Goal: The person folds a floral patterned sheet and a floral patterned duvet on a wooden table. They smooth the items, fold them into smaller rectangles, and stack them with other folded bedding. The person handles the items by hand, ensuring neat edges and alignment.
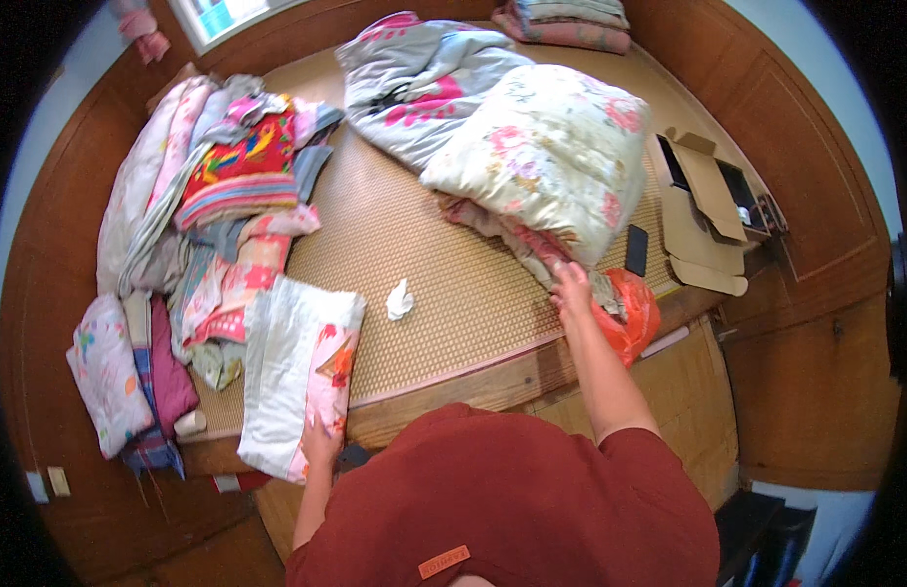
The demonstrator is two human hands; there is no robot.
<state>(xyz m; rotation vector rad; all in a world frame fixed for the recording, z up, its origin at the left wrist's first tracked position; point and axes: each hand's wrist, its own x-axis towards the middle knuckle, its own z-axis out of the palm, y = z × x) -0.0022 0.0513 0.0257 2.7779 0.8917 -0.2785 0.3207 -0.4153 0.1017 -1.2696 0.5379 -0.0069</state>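
My left hand (321,444) grips the near right side of a folded white and pink floral sheet (299,372), which hangs partly over the bed's front edge. My right hand (571,288) reaches forward with bent fingers to the near edge of a pink patterned cloth (532,247). That cloth lies under a thick folded cream quilt (542,147) with pink flowers. Close to my right hand, an orange-red plastic bag (637,315) sits at the bed edge with some greenish cloth in it. Part of my right hand's grasp is hidden.
Piled bedding and clothes (219,215) fill the left side. A grey and pink blanket (424,88) lies at the back. On the right are an open cardboard box (706,201) and a black phone (636,250). Crumpled white tissue (400,300) rests on the woven mat (375,235).
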